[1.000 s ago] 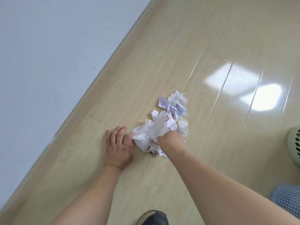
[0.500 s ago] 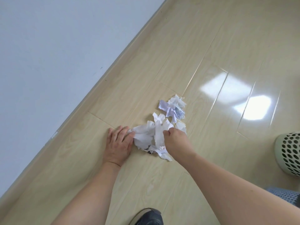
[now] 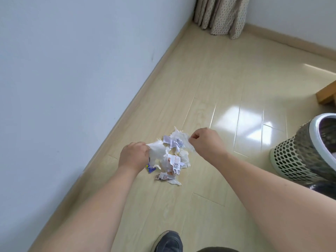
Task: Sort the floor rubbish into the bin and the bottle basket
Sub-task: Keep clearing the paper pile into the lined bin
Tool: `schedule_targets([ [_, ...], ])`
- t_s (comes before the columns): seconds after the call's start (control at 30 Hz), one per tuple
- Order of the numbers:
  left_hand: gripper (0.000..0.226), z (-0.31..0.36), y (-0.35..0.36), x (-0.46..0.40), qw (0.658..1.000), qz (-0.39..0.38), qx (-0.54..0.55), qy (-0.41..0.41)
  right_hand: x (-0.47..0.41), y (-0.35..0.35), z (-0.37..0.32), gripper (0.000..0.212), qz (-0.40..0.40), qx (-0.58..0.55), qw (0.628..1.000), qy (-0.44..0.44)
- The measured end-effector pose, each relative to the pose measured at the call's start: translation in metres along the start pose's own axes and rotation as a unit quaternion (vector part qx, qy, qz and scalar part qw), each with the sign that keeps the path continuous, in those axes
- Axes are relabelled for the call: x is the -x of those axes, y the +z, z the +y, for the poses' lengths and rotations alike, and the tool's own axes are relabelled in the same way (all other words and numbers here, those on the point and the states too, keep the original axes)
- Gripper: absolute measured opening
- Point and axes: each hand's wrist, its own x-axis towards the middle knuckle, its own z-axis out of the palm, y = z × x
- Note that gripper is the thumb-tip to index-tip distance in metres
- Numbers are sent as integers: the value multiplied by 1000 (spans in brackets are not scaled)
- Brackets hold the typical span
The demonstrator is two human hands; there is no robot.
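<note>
The floor [image 3: 209, 91] is glossy pale laminate, so anything you drop on it will slide and scatter. To your right stands the perforated bin [image 3: 298, 160] with its white rim, near the heap but not touching it; the bottle basket is out of view.

Between your hands lies the paper pile [image 3: 171, 157], a loose heap of crumpled tissue and torn printed scraps by the skirting. Judge it as very light, soft and compressible, with no stiffness, and nothing holds the pieces together. Pinching an edge will likely lift only that sheet. Better to press in from both sides and scoop underneath, so the big tissue wraps the small bits.

Your left hand [image 3: 133, 157] has its fingers curled onto the pile's left edge, gripping the white tissue. Your right hand [image 3: 205, 140] is curled too, pinching a thin flap of tissue at the far right edge.

The smallest pieces, a blue scrap [image 3: 150, 167] and a printed scrap [image 3: 164, 176], lie at the near side and look likely to be left behind.

Compared with a second ago, your left hand is no longer flat on the floor, your right hand has shifted from the pile's near side to its far right corner, the heap looks more spread out, and your view has lifted to show more of the bin.
</note>
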Motion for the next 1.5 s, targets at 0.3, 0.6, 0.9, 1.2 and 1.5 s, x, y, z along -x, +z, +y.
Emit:
schedule_targets([
  [0.3, 31, 62, -88, -17, 995, -9, 74, -65, 14, -38, 8, 14, 56, -226, 966, 116],
  [0.6, 16, 108, -116, -24, 987, -51, 150, -40, 26, -62, 50, 13, 48, -265, 956, 114],
  [0.9, 19, 192, -117, -22, 988, -110, 98, 35, 49, -80, 121, 9, 61, -334, 926, 165],
  [1.2, 9, 314, -59, -28, 975, -190, 43, 107, 63, -86, 241, 14, 108, -392, 881, 243],
  [1.5, 4, 438, -21, -25, 932, -265, 240, 63, 81, -114, 335, 20, 150, -352, 880, 280],
])
